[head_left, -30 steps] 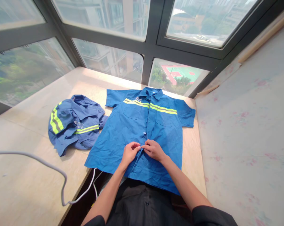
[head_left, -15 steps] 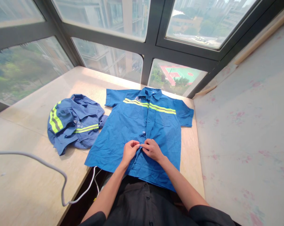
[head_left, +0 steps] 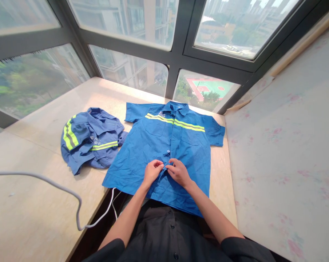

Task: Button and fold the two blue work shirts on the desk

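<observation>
A blue short-sleeved work shirt (head_left: 156, 145) lies spread face up on the pale tabletop, collar towards the windows, with a yellow-and-grey reflective band across its chest. My left hand (head_left: 153, 171) pinches the front placket low down, thumb against fingertips. Close beside it, my right hand (head_left: 178, 172) is at the other side of the front opening, its fingers bent and the thumb and forefinger near the edge. Whether its fingertips grip cloth or a button is too small to tell. A white button (head_left: 168, 151) shows on the placket just above my hands.
A crumpled blue work jacket (head_left: 95, 142) with reflective strips lies left of the shirt. A grey-white cable (head_left: 58, 185) crosses the tabletop (head_left: 33, 211) at left and drops over its front edge. Windows (head_left: 134, 72) stand behind; a papered wall (head_left: 279, 163) rises at right.
The view has shifted slightly, so the shirt and jacket appear a little farther right. Both hands stay at the lower placket; the right forefinger has lifted and its fingers sit somewhat more apart.
</observation>
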### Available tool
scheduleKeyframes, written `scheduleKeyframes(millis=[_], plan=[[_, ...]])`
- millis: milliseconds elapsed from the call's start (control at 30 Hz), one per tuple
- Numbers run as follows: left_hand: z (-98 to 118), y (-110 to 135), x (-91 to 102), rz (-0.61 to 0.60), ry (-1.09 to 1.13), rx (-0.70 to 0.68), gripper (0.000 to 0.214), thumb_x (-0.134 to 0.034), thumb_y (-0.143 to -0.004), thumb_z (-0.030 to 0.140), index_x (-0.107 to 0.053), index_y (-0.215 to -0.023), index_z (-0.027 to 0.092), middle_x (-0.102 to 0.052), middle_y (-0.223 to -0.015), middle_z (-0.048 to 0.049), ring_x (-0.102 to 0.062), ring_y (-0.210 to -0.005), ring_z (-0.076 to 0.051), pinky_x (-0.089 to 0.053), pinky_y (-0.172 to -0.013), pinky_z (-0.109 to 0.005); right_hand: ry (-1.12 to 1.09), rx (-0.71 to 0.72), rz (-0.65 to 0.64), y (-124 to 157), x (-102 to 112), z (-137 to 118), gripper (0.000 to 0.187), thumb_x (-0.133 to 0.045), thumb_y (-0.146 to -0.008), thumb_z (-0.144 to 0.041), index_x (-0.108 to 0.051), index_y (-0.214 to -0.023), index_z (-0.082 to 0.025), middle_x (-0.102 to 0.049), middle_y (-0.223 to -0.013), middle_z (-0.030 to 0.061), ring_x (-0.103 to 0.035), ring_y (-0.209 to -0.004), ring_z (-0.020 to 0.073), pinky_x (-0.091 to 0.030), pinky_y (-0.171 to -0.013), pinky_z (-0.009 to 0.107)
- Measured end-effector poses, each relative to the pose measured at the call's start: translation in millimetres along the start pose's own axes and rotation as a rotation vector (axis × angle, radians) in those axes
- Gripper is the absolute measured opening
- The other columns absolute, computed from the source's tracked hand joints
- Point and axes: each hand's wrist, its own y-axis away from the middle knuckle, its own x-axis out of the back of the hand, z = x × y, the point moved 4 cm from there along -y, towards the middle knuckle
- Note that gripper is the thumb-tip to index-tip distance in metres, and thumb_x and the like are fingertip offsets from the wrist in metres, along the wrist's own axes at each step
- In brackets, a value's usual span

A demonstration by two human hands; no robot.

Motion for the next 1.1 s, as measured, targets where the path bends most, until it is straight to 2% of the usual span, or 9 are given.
scheduleKeyframes(millis=[100,267,367,467,633,933,1100], plan=[[9.4,7.2,0.4,-0.013,-0.130,-0.082,0.022,-0.060,-0.080,0.036,-0.071,-0.083,0.017,-0.071,-0.080,-0.0040,-0.064,-0.072,-0.017,-0.049,-0.070,-0.027,-0.056,-0.062,0.035,3.1,0.9,-5.5,0.021,-0.055,-0.089,-0.018,-0.070,-0.104,-0.021,-0.054,-0.117,0.0120,-0.054,-0.088,0.0194,-0.050,-0.083,0.037],[13.9,17.5,0.6,-0.077,-0.080,-0.139,0.030,-0.060,-0.083,0.042,-0.074,-0.092,0.017,-0.073,-0.092,-0.0068,-0.067,-0.079,-0.018,-0.051,-0.075,-0.028,-0.170,-0.243,0.142,9.3,0.8,-13.1,0.028,-0.056,-0.092,-0.031,-0.065,-0.116,-0.019,-0.046,-0.126,0.0157,-0.057,-0.098,0.0220,-0.051,-0.091,0.041],[11.9,18.6,2.4,-0.102,-0.087,-0.175,0.031,-0.060,-0.081,0.043,-0.074,-0.087,0.017,-0.072,-0.094,-0.0076,-0.066,-0.079,-0.018,-0.051,-0.074,-0.028,-0.222,-0.395,0.176,8.8,-3.4,-11.9,0.030,-0.051,-0.095,-0.037,-0.065,-0.114,-0.018,-0.054,-0.112,0.0131,-0.059,-0.088,0.0202,-0.054,-0.084,0.038],[10.5,17.1,4.4,-0.115,-0.114,-0.201,0.031,-0.058,-0.083,0.043,-0.075,-0.086,0.017,-0.072,-0.093,-0.0069,-0.065,-0.079,-0.018,-0.051,-0.073,-0.028,-0.309,-0.478,0.185,4.0,-10.6,-9.0,0.030,-0.052,-0.093,-0.038,-0.064,-0.113,-0.018,-0.060,-0.097,0.0083,-0.058,-0.071,0.0168,-0.053,-0.075,0.034],[8.9,15.7,6.4,-0.093,-0.131,-0.190,0.030,-0.057,-0.085,0.041,-0.075,-0.088,0.017,-0.073,-0.090,-0.0063,-0.066,-0.082,-0.019,-0.050,-0.076,-0.029,-0.408,-0.520,0.258,-0.1,-19.1,-2.3,0.027,-0.052,-0.092,-0.035,-0.064,-0.110,-0.018,-0.063,-0.092,0.0072,-0.058,-0.071,0.0177,-0.052,-0.074,0.034],[13.4,19.5,5.8,-0.048,-0.157,-0.194,0.026,-0.063,-0.082,0.040,-0.075,-0.088,0.018,-0.075,-0.088,-0.0050,-0.068,-0.079,-0.019,-0.051,-0.076,-0.029,-0.637,-0.545,0.249,9.5,-24.2,5.0,0.032,-0.051,-0.089,-0.029,-0.058,-0.119,-0.020,-0.065,-0.091,0.0049,-0.061,-0.072,0.0166,-0.053,-0.077,0.033],[11.3,19.2,5.4,-0.031,-0.210,-0.226,0.021,-0.062,-0.082,0.032,-0.075,-0.089,0.018,-0.075,-0.088,-0.0054,-0.069,-0.078,-0.019,-0.052,-0.078,-0.030,-0.590,-0.516,0.216,8.0,-25.7,7.4,0.038,-0.052,-0.085,-0.026,-0.056,-0.122,-0.018,-0.063,-0.090,0.0035,-0.057,-0.067,0.0143,-0.052,-0.071,0.030]])
